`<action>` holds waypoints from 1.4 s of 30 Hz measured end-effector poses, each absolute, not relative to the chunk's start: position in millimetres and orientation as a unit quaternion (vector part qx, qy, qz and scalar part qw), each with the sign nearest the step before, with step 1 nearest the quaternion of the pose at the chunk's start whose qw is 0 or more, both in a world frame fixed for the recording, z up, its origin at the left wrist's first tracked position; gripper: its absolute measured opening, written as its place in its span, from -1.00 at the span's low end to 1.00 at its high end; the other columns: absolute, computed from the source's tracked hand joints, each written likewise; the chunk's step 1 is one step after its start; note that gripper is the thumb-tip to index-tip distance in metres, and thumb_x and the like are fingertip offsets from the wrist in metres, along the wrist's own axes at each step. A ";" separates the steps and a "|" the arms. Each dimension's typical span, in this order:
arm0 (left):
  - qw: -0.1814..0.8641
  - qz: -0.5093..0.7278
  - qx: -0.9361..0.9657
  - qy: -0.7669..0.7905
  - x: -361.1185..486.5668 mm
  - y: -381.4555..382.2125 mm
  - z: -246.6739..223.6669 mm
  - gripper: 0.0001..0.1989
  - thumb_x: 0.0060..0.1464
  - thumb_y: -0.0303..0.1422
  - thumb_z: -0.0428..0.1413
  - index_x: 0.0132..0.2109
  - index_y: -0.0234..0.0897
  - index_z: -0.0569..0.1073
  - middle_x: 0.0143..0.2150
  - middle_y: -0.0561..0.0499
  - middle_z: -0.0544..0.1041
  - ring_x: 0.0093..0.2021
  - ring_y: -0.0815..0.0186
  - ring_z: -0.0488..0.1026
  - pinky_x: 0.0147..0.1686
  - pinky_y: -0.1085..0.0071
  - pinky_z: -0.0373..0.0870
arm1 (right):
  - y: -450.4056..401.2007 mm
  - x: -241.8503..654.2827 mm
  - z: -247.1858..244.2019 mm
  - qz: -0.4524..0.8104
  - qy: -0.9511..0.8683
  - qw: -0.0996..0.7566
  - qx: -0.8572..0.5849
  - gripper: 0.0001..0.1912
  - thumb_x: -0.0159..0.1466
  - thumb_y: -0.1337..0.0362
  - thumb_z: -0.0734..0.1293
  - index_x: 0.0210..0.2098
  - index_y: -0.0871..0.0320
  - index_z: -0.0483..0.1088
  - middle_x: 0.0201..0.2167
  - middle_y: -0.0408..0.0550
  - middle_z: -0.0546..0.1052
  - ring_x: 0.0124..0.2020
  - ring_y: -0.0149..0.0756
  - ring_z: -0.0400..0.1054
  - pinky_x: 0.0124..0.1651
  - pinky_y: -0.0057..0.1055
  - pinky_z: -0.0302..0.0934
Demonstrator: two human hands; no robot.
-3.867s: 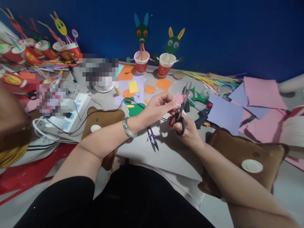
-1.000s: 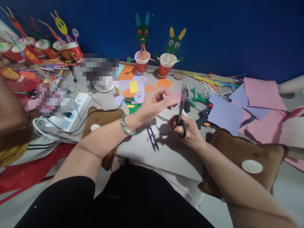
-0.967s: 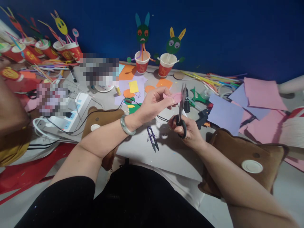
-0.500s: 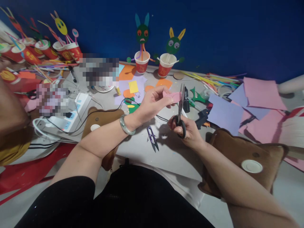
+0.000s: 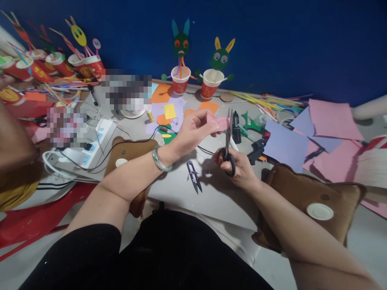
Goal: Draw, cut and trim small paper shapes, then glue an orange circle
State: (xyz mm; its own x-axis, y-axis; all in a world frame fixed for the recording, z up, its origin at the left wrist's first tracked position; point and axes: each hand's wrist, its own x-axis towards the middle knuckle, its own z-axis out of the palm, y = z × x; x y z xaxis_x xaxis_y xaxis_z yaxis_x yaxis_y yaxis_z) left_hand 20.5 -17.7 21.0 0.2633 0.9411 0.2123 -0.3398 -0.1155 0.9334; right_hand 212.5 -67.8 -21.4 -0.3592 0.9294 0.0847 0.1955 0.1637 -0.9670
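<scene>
My left hand (image 5: 195, 131) pinches a small piece of pink paper (image 5: 220, 123) that carries a drawn curved outline. In my right hand (image 5: 237, 165) are black-handled scissors (image 5: 229, 141), their blades pointing away from me and slightly apart. The blades stand at the right edge of the pink paper; whether they touch it I cannot tell. Below, on the table (image 5: 172, 185), lies a pair of thread snips (image 5: 194, 177) with dark blades. A black marker (image 5: 236, 128) rests just beyond the scissors.
Two paper cups (image 5: 180, 82) with green puppet heads stand at the back. Pink sheets (image 5: 334, 121), a purple sheet (image 5: 286, 145) and a black glue gun (image 5: 256, 151) lie right. Brown cushions (image 5: 305, 205) sit at the table's front edge. A power strip (image 5: 98, 143) and another person's arm (image 5: 15, 137) are left.
The scissors have shifted slightly left towards the pink paper, with their blades a little more apart. My left hand keeps its hold almost unmoved.
</scene>
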 end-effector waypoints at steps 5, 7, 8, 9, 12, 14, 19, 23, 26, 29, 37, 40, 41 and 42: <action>0.598 0.542 0.523 0.274 19.9 -16.3 19.4 -0.67 0.09 -0.21 0.33 -0.39 -0.20 0.33 -0.44 0.12 0.52 -0.38 0.43 0.46 -0.25 0.38 0.50 | -67.3 212.0 -20.5 0.492 -0.665 0.374 -0.420 -0.25 0.08 -0.51 0.44 -0.52 0.08 0.30 -0.52 -0.12 0.42 -0.46 -0.29 0.24 -0.36 -0.29 0.13; 0.600 0.539 0.523 0.275 19.8 -15.7 19.2 -0.67 0.08 -0.22 0.34 -0.38 -0.20 0.32 -0.44 0.13 0.52 -0.38 0.44 0.46 -0.26 0.38 0.49 | -67.3 211.6 -19.3 0.491 -0.666 0.376 -0.418 -0.25 0.08 -0.51 0.43 -0.52 0.08 0.29 -0.52 -0.11 0.42 -0.46 -0.28 0.24 -0.36 -0.29 0.12; 0.602 0.538 0.522 0.276 19.9 -15.5 19.2 -0.67 0.07 -0.22 0.34 -0.38 -0.20 0.32 -0.44 0.13 0.51 -0.38 0.44 0.46 -0.26 0.39 0.49 | -67.4 211.5 -18.6 0.490 -0.667 0.373 -0.419 -0.25 0.08 -0.51 0.43 -0.52 0.08 0.29 -0.52 -0.11 0.42 -0.46 -0.28 0.24 -0.36 -0.28 0.13; 0.603 0.538 0.520 0.277 19.9 -15.4 19.3 -0.68 0.06 -0.22 0.33 -0.38 -0.20 0.32 -0.44 0.13 0.51 -0.38 0.44 0.46 -0.26 0.39 0.49 | -67.6 211.4 -18.0 0.489 -0.669 0.370 -0.421 -0.25 0.09 -0.52 0.43 -0.52 0.07 0.30 -0.52 -0.11 0.42 -0.46 -0.28 0.24 -0.36 -0.28 0.13; 0.603 0.542 0.515 0.276 19.8 -15.1 19.3 -0.68 0.06 -0.24 0.32 -0.38 -0.20 0.31 -0.44 0.13 0.50 -0.38 0.44 0.46 -0.27 0.39 0.49 | -67.9 211.4 -17.1 0.486 -0.671 0.366 -0.424 -0.24 0.08 -0.53 0.41 -0.52 0.07 0.30 -0.53 -0.11 0.41 -0.46 -0.27 0.24 -0.36 -0.28 0.14; 0.603 0.541 0.515 0.280 19.6 -14.8 19.1 -0.66 0.06 -0.23 0.33 -0.39 -0.19 0.28 -0.45 0.13 0.49 -0.37 0.44 0.46 -0.27 0.39 0.48 | -68.0 211.8 -17.7 0.488 -0.669 0.370 -0.421 -0.23 0.07 -0.53 0.42 -0.52 0.08 0.30 -0.53 -0.11 0.41 -0.46 -0.28 0.24 -0.36 -0.29 0.14; 0.604 0.536 0.515 0.286 19.0 -14.1 18.4 -0.63 0.08 -0.24 0.34 -0.39 -0.19 0.27 -0.44 0.13 0.51 -0.36 0.43 0.46 -0.25 0.38 0.49 | -67.8 212.6 -21.0 0.491 -0.666 0.378 -0.416 -0.24 0.07 -0.52 0.44 -0.53 0.09 0.30 -0.53 -0.12 0.42 -0.46 -0.29 0.23 -0.36 -0.31 0.12; 0.600 0.549 0.513 0.275 19.1 -14.4 18.7 -0.65 0.08 -0.23 0.34 -0.40 -0.19 0.29 -0.46 0.14 0.48 -0.37 0.43 0.46 -0.25 0.38 0.50 | -67.6 212.5 -21.9 0.490 -0.668 0.381 -0.410 -0.25 0.09 -0.50 0.44 -0.53 0.09 0.31 -0.52 -0.12 0.42 -0.46 -0.30 0.23 -0.36 -0.31 0.11; 0.595 0.551 0.512 0.284 19.4 -14.0 18.4 -0.64 0.09 -0.25 0.33 -0.40 -0.19 0.28 -0.47 0.16 0.46 -0.38 0.44 0.46 -0.26 0.38 0.50 | -67.7 212.7 -21.5 0.491 -0.668 0.374 -0.415 -0.25 0.09 -0.50 0.44 -0.53 0.08 0.31 -0.53 -0.12 0.41 -0.46 -0.29 0.23 -0.37 -0.30 0.11; 0.591 0.549 0.511 0.297 19.7 -13.1 17.9 -0.63 0.11 -0.25 0.34 -0.40 -0.20 0.27 -0.47 0.16 0.45 -0.38 0.45 0.45 -0.26 0.39 0.50 | -67.7 212.8 -21.4 0.493 -0.667 0.371 -0.418 -0.25 0.09 -0.50 0.44 -0.52 0.08 0.31 -0.53 -0.12 0.41 -0.46 -0.28 0.23 -0.37 -0.30 0.11; 0.594 0.561 0.515 0.260 20.5 -14.2 19.3 -0.58 0.13 -0.12 0.37 -0.40 -0.22 0.32 -0.45 0.13 0.47 -0.38 0.44 0.47 -0.32 0.42 0.49 | -69.1 210.7 -19.1 0.486 -0.668 0.373 -0.422 -0.24 0.09 -0.51 0.43 -0.53 0.08 0.29 -0.53 -0.12 0.42 -0.46 -0.30 0.23 -0.36 -0.30 0.11; 0.597 0.543 0.529 0.263 20.5 -15.2 19.4 -0.55 0.03 -0.06 0.44 -0.39 -0.26 0.40 -0.42 0.10 0.50 -0.38 0.46 0.46 -0.33 0.44 0.47 | -68.9 210.7 -19.2 0.484 -0.672 0.374 -0.417 -0.25 0.11 -0.50 0.43 -0.52 0.09 0.30 -0.52 -0.12 0.41 -0.47 -0.31 0.22 -0.36 -0.30 0.11; 0.594 0.539 0.535 0.266 20.5 -15.4 19.0 -0.54 0.00 -0.05 0.46 -0.38 -0.27 0.43 -0.41 0.09 0.52 -0.38 0.46 0.45 -0.34 0.44 0.46 | -68.6 210.9 -19.7 0.485 -0.673 0.374 -0.415 -0.25 0.10 -0.50 0.43 -0.52 0.09 0.30 -0.52 -0.12 0.42 -0.47 -0.31 0.22 -0.36 -0.30 0.12; 0.591 0.537 0.539 0.267 20.4 -15.4 18.5 -0.54 -0.02 -0.04 0.47 -0.36 -0.28 0.47 -0.40 0.08 0.52 -0.39 0.46 0.45 -0.34 0.44 0.46 | -68.2 211.2 -20.5 0.484 -0.674 0.375 -0.414 -0.25 0.10 -0.50 0.43 -0.52 0.09 0.30 -0.52 -0.12 0.42 -0.47 -0.31 0.22 -0.36 -0.30 0.12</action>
State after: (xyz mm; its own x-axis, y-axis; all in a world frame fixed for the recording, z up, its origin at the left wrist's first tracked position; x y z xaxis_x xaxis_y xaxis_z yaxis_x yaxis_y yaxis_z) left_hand 20.4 -15.4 18.5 0.2812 0.9229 0.2630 -0.3462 -0.1581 0.9248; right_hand 211.2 -68.2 -20.5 -0.3767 0.9205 0.1038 0.1946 0.1882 -0.9626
